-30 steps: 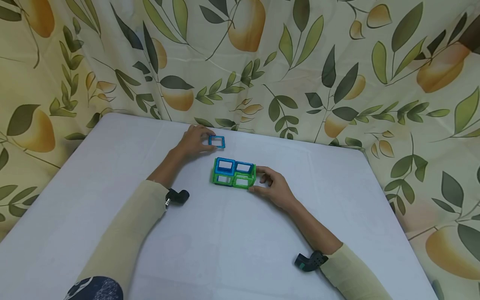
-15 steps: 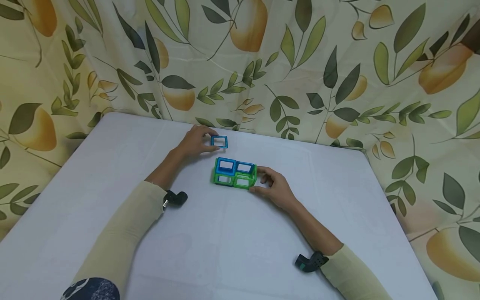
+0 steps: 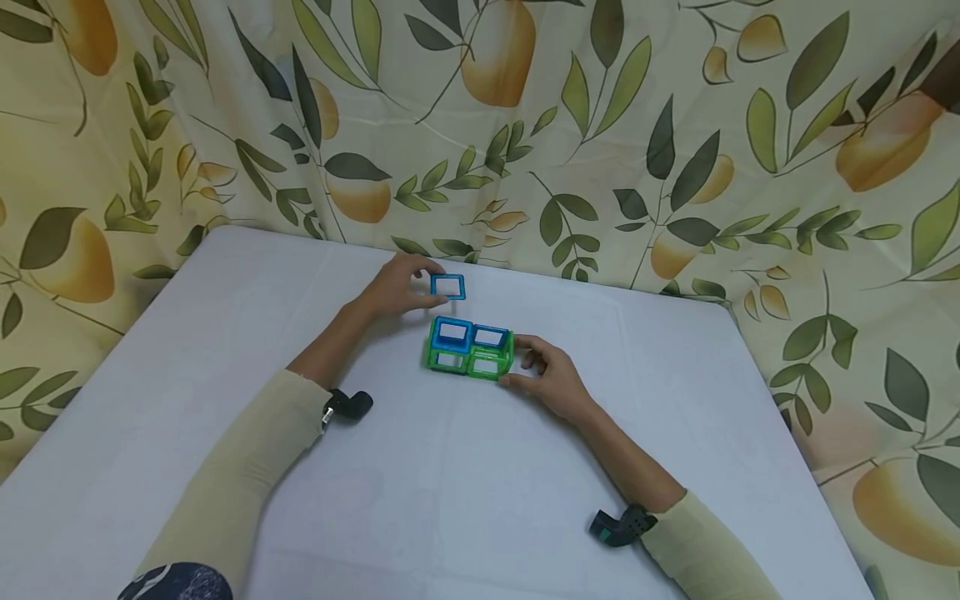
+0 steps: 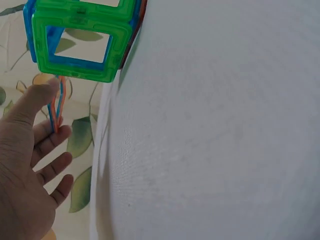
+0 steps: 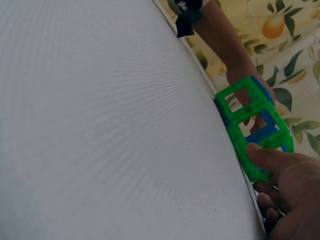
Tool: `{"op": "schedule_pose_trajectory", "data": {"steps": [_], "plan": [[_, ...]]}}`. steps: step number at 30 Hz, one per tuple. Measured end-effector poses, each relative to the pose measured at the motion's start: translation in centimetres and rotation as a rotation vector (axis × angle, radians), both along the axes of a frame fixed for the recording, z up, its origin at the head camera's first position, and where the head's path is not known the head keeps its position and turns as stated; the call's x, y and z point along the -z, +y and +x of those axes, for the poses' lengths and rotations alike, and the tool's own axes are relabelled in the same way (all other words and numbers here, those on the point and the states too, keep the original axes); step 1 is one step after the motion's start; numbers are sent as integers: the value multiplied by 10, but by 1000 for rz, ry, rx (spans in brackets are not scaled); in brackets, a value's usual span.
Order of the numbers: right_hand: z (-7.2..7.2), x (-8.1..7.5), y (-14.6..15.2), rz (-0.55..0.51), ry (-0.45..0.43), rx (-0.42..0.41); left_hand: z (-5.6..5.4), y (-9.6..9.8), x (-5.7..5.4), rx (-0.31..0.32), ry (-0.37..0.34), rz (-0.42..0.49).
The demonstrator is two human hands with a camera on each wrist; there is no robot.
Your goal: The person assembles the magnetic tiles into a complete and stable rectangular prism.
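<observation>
My left hand (image 3: 397, 287) pinches a blue square magnetic tile (image 3: 462, 287) between thumb and fingers, just behind a box-like block of magnetic tiles (image 3: 470, 348). Seen edge-on in the left wrist view, the held tile (image 4: 62, 95) shows blue and orange edges; whether it is one tile or two I cannot tell. The block has green tiles in front and blue ones on top, with open window centres. At its right end, my right hand (image 3: 551, 375) grips it, thumb on the near side. In the right wrist view the thumb lies against the green frame (image 5: 252, 111).
A white cloth covers the table (image 3: 450, 483), and its far edge lies close behind the left hand. Beyond it hangs a curtain (image 3: 480, 167) printed with fruit and leaves. Black wrist cameras (image 3: 622, 525) are strapped at both sleeves.
My left hand has shifted a little to the right with the blue tile. The right hand and the block stay in about the same place.
</observation>
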State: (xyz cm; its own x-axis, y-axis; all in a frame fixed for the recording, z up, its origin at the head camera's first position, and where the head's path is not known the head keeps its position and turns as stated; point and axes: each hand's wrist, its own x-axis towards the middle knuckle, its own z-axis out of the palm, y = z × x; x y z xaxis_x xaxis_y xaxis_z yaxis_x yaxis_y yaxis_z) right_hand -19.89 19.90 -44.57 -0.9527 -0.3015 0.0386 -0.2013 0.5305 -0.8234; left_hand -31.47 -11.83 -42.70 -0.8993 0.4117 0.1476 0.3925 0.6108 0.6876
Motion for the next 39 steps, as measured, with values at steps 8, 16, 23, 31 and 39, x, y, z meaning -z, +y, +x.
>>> {"op": "schedule_pose_trajectory", "data": {"steps": [8, 16, 23, 31, 39], "plan": [[-1, 2, 1, 1, 6, 3, 8, 8, -6, 31, 26, 18], [0, 1, 1, 1, 2, -2, 17, 16, -15, 61, 18, 33], [-2, 0, 2, -1, -2, 1, 24, 23, -23, 104, 50, 50], [-2, 1, 1, -11, -3, -2, 34, 30, -28, 131, 93, 49], [-1, 2, 0, -30, 10, -10, 43, 35, -29, 157, 121, 26]]}}
